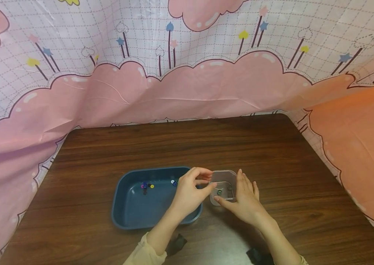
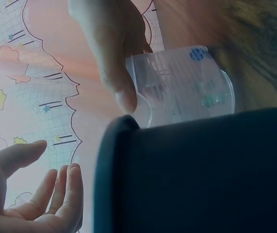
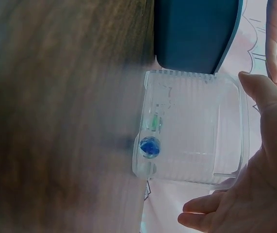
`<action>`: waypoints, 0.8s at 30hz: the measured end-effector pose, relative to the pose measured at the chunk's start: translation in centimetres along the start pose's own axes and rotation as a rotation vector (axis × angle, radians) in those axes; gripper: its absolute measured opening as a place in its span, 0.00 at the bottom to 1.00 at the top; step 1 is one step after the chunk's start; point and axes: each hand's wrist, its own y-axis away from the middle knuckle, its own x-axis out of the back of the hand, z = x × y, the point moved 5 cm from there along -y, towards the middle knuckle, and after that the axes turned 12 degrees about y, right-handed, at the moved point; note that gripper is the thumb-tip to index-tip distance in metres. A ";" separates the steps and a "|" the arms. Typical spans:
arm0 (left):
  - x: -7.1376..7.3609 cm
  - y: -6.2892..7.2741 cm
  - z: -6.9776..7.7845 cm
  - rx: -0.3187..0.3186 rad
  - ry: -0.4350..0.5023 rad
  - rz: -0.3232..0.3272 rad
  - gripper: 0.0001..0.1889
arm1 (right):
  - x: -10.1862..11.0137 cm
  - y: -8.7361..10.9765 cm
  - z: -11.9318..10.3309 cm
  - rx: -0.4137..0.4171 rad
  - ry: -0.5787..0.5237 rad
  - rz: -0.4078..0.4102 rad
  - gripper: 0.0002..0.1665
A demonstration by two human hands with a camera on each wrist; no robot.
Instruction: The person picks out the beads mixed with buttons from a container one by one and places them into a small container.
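My left hand [image 1: 191,189] hovers over the right rim of the blue tray [image 1: 130,217], beside a clear plastic container [image 1: 223,176]. In the left wrist view its thumb and loosely bent fingers stand apart with nothing between them. My right hand [image 1: 248,200] holds the container at its right side, the thumb over the front rim and the fingers along the side. Inside the container lie a small green round piece [image 1: 219,192] and a blue round piece [image 3: 150,146]. Several small coloured pieces [image 1: 145,186] lie in the tray, with a few more [image 1: 173,182] near the left hand.
A brown wood-grain table [image 1: 266,143] carries the tray and the container, which stand side by side. Patterned cloth [image 1: 200,84] hangs behind the table and along its sides. Black bands [image 1: 177,244] show near both wrists.
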 end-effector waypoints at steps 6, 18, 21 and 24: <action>0.7 0.4 -0.2 0.015 -0.019 0.015 0.15 | 0.0 0.0 0.1 -0.004 0.001 0.012 0.74; 3.2 1.3 -0.8 0.047 -0.032 0.077 0.15 | 0.0 0.0 0.1 -0.007 -0.005 0.023 0.74; 3.9 1.4 -0.9 0.066 -0.042 0.107 0.15 | 0.0 0.0 0.2 -0.006 -0.006 0.027 0.74; 4.4 1.5 -1.1 0.076 -0.052 0.135 0.15 | 0.0 0.0 0.2 -0.006 -0.009 0.028 0.74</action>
